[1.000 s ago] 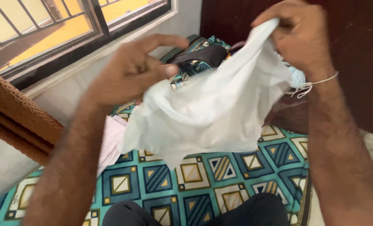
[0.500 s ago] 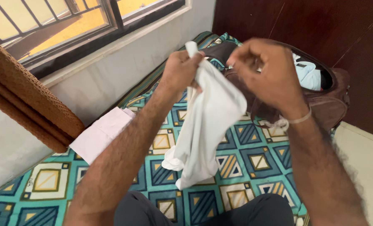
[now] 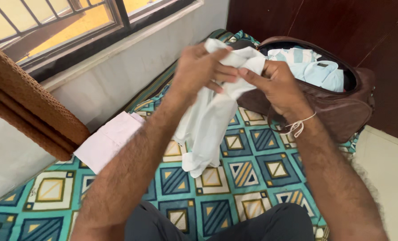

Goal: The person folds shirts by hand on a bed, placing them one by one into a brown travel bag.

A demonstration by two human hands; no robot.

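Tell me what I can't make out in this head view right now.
- White garment: its kind is unclear; it hangs bunched, and the left hand and right hand cover its top.
- Brown bag: only the top clothes show; the bag's walls hide what lies beneath them.
- Pale folded cloth: the left forearm covers its near edge.
- Window: cut off by the top edge.

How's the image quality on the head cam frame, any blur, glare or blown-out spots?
Head view: daylight from the window at upper left, where the yellow ground outside looks overexposed; left hand and right hand on the white cloth are slightly motion-soft; patterned mat and brown bag read sharp; dark wood wall is dim, with no harsh shadows.
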